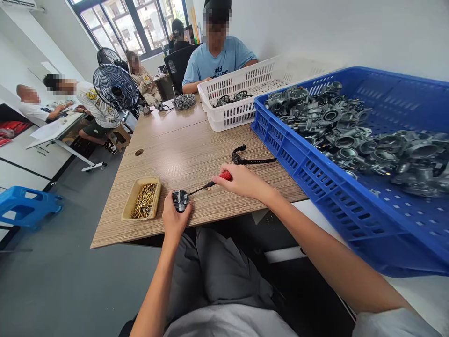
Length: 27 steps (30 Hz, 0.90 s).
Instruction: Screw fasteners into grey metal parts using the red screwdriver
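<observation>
With the metal part (180, 200) as the dial's centre, a window (121, 25) and a black fan (115, 87) stand toward eleven. The wood-grain table (168, 150) looks flat, hard and smooth. A blue crate (298, 159) of metal castings spans two to four; a white crate (228, 117) sits at one. A small tray (158, 199) of brass pieces (144, 200) lies at nine.

The part is near the table's front edge, with the left hand (175, 220) wrapped around it. It should be dense, rigid and hardly fragile, perhaps slick if oily; its outer rim seems the surest hold. The right hand (242, 181), well apart, grips a red-handled screwdriver (211, 183), whose tip meets the part between two and three.
</observation>
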### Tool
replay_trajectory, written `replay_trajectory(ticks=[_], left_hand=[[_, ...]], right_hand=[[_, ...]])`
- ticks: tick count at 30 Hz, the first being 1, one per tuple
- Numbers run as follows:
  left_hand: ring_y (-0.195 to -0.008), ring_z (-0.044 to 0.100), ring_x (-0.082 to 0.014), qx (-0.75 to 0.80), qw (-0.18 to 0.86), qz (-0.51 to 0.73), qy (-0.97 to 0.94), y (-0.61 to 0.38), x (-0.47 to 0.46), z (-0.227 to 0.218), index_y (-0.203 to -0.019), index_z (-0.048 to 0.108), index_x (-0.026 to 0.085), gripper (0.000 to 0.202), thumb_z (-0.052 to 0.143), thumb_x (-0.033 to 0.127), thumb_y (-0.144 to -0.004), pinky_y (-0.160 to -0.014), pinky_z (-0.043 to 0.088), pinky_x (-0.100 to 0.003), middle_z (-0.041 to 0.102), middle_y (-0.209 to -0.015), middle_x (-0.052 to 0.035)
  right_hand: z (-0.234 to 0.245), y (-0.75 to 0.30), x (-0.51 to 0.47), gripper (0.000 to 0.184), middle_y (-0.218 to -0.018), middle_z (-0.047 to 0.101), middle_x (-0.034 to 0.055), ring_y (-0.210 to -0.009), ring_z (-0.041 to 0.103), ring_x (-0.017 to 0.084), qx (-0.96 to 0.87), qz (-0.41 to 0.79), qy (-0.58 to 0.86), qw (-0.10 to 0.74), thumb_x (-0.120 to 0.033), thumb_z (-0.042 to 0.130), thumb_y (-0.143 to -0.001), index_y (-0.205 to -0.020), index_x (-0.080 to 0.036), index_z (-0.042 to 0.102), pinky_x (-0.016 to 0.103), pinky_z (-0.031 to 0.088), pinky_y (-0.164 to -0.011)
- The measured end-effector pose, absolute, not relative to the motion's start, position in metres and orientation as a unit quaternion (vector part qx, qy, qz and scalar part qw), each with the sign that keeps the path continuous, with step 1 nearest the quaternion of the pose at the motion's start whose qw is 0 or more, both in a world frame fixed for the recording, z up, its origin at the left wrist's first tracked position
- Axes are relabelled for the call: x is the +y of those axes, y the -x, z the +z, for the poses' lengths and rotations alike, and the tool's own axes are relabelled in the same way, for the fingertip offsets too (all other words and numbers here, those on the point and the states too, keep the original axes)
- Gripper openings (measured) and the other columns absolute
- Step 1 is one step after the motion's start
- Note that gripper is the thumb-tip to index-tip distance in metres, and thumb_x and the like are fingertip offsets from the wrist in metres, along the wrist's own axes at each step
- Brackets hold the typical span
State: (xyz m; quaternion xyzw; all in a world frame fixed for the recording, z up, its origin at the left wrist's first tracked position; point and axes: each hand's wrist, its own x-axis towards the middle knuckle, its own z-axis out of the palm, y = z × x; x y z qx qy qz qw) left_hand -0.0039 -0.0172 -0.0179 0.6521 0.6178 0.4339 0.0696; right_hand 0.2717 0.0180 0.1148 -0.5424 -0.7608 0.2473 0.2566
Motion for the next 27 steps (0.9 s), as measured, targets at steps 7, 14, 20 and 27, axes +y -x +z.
replay_trajectory(ticks=[7, 14, 20, 27], left_hand=[[-0.133, 0.062, -0.0327, 0.619, 0.073, 0.431, -0.653, 0.004, -0.018, -0.016, -0.143, 0.053, 0.02, 0.062, 0.074, 0.045, -0.09, -0.114, 0.05, -0.048, 0.066, -0.137, -0.0154], [-0.131, 0.063, -0.0315, 0.614, 0.074, 0.435, -0.654, 0.004, -0.018, -0.016, -0.142, 0.053, 0.022, 0.061, 0.074, 0.044, -0.09, -0.113, 0.051, -0.047, 0.067, -0.135, -0.0144], [-0.133, 0.062, -0.0327, 0.616, 0.077, 0.431, -0.654, 0.004, -0.018, -0.018, -0.144, 0.052, 0.021, 0.062, 0.073, 0.044, -0.091, -0.114, 0.05, -0.049, 0.066, -0.137, -0.0151], [-0.134, 0.061, -0.0335, 0.617, 0.074, 0.433, -0.652, 0.003, -0.017, -0.02, -0.145, 0.052, 0.021, 0.064, 0.074, 0.043, -0.089, -0.115, 0.05, -0.05, 0.065, -0.138, -0.0159]], right_hand=[[0.116, -0.276, 0.019, 0.019, -0.084, 0.073, 0.002, -0.072, 0.06, 0.018, -0.778, 0.348, 0.445, 0.274, -0.031, 0.065, -0.09, -0.098, -0.024, 0.05, 0.028, 0.043, -0.068], [0.113, -0.267, 0.018, 0.034, -0.077, 0.07, 0.003, -0.072, 0.06, 0.019, -0.752, 0.255, 0.528, 0.302, -0.049, 0.065, -0.094, -0.077, -0.024, 0.049, 0.03, 0.036, -0.067], [0.113, -0.268, 0.017, 0.046, -0.069, 0.066, 0.0017, -0.065, 0.055, 0.017, -0.744, 0.238, 0.56, 0.276, -0.058, 0.062, -0.095, -0.069, -0.024, 0.048, 0.03, 0.031, -0.062], [0.114, -0.276, 0.019, 0.025, -0.09, 0.076, 0.0036, -0.073, 0.062, 0.018, -0.76, 0.364, 0.453, 0.293, -0.039, 0.068, -0.091, -0.103, -0.024, 0.052, 0.029, 0.044, -0.069]])
